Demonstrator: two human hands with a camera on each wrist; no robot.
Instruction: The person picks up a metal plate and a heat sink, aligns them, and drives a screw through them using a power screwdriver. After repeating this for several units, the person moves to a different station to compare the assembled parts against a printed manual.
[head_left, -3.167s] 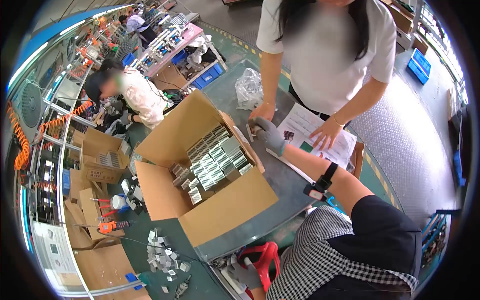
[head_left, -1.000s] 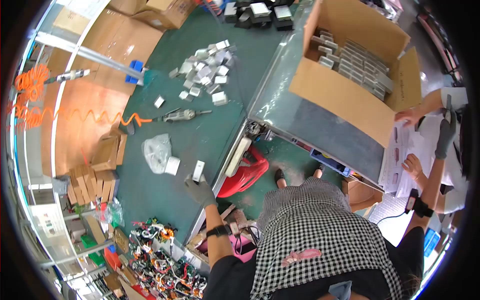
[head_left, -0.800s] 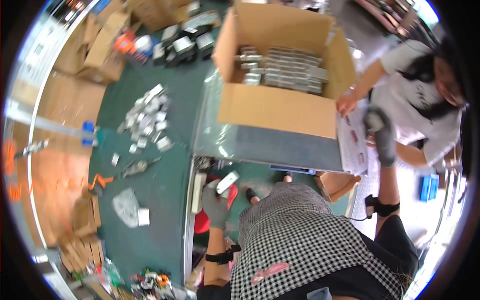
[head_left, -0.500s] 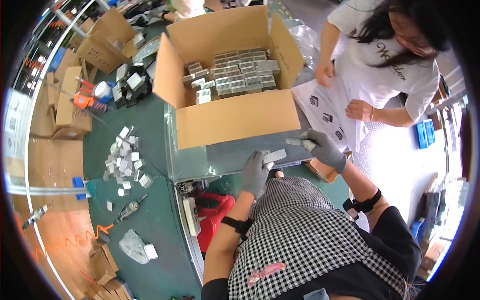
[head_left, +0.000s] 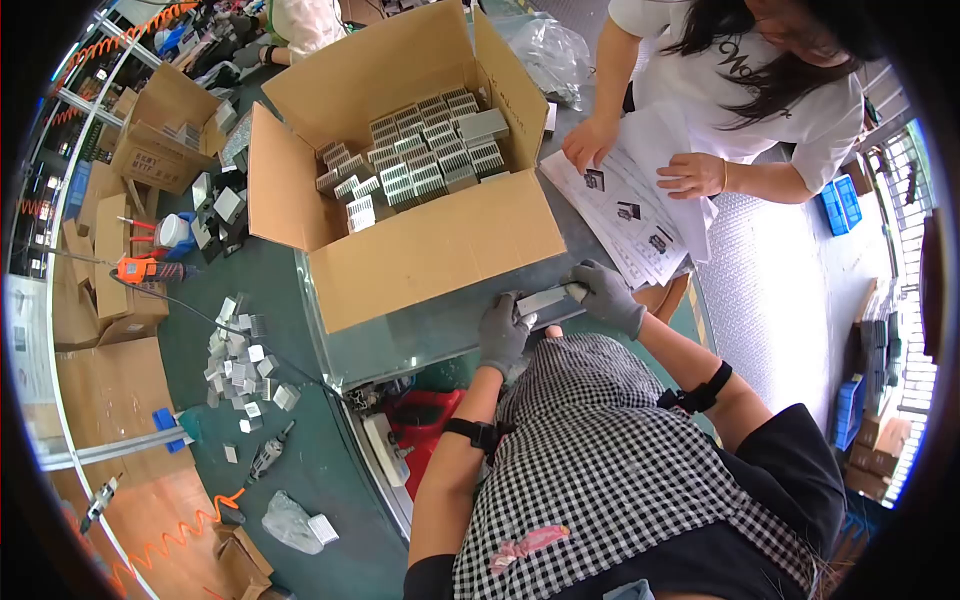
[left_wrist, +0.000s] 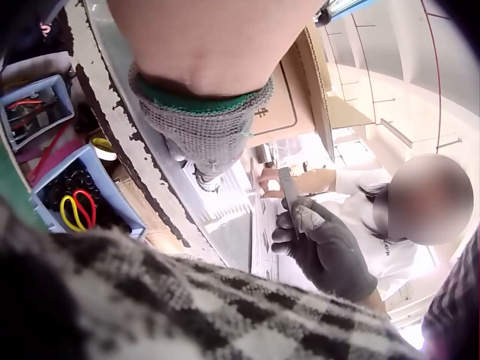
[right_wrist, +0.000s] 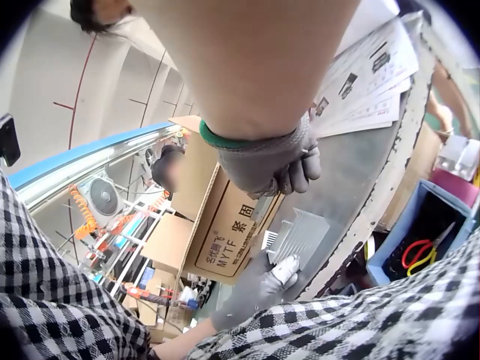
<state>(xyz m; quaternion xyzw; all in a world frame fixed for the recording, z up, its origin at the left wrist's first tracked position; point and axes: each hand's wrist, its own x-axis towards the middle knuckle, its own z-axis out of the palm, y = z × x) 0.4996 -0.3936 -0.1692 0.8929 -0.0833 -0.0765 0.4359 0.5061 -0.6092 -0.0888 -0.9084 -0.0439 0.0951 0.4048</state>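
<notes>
Our left hand [head_left: 503,332] grips a finned metal block [right_wrist: 303,237] and our right [head_left: 608,298] a flat metal piece [left_wrist: 288,193], near the tabletop [head_left: 385,348]. The box [head_left: 440,262] already holds many blocks [head_left: 410,150], flaps open.

Around the red plastic stool [head_left: 428,420], a grey hand tool [head_left: 268,455] lies to its left, a clear plastic bag [head_left: 289,522] to its lower left, an orange power tool [head_left: 140,270] farther upper left, and printed sheets [head_left: 625,225] and a blue crate [head_left: 842,205] to its upper right.
</notes>
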